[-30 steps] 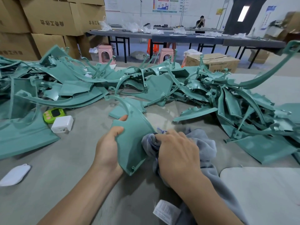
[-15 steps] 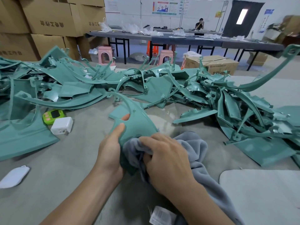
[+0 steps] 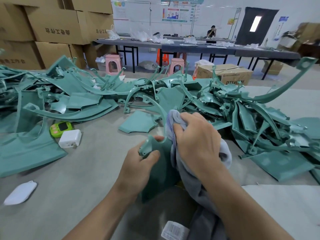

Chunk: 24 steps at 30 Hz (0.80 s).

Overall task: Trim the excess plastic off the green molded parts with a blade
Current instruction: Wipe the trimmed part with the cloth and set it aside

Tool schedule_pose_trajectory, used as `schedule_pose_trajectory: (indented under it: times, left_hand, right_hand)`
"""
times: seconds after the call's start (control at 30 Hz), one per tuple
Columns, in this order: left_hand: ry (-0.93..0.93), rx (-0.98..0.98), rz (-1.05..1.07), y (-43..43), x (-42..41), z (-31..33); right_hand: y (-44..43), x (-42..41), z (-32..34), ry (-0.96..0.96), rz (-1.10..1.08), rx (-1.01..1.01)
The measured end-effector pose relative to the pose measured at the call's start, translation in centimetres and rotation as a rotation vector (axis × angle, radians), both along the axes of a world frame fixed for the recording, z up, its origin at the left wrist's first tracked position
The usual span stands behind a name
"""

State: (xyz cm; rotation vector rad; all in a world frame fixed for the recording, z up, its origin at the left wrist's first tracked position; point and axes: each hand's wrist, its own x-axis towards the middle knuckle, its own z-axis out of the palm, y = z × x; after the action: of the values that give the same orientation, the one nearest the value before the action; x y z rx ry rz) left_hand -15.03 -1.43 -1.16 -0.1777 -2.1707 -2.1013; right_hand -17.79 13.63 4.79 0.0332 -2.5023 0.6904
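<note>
My left hand (image 3: 138,163) grips a green molded part (image 3: 161,172) by its upper left corner, thumb on its face, low in the middle of the view. A thin curved arm of the part rises behind the cloth. My right hand (image 3: 197,141) clutches a bunched grey cloth (image 3: 174,118) against the part's right edge and curved arm. The cloth trails down toward me with a white label (image 3: 174,231). No blade shows in either hand. A large heap of green molded parts (image 3: 173,97) covers the far side of the grey table (image 3: 86,170).
A green timer (image 3: 60,128) and a white block (image 3: 70,138) lie left of my hands, and a white mask (image 3: 20,192) lies near the left edge. A loose green panel (image 3: 138,122) sits just beyond my hands. Cardboard boxes, pink stools and long tables stand behind.
My right hand with the cloth has moved up along the part's right edge to its curved arm. My left hand now grips the part's upper corner, and the part is tilted closer to me.
</note>
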Motion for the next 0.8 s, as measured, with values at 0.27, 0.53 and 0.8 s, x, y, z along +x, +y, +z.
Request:
schedule_pose_trajectory:
  times: [0.27,0.53,0.8]
  left_hand:
    - [0.11,-0.199,-0.063,-0.2,0.4,0.1]
    - [0.109,-0.145,-0.033,-0.2,0.6,-0.1]
    - [0.071,-0.095,0.021,-0.2,0.2,-0.5]
  right_hand:
    - [-1.6,-5.3,4.6,0.115,-0.02,0.112]
    - [0.1,-4.7,4.2,-0.091,0.201,0.096]
    - [4.2,2.1,0.2,-0.218,0.182,0.065]
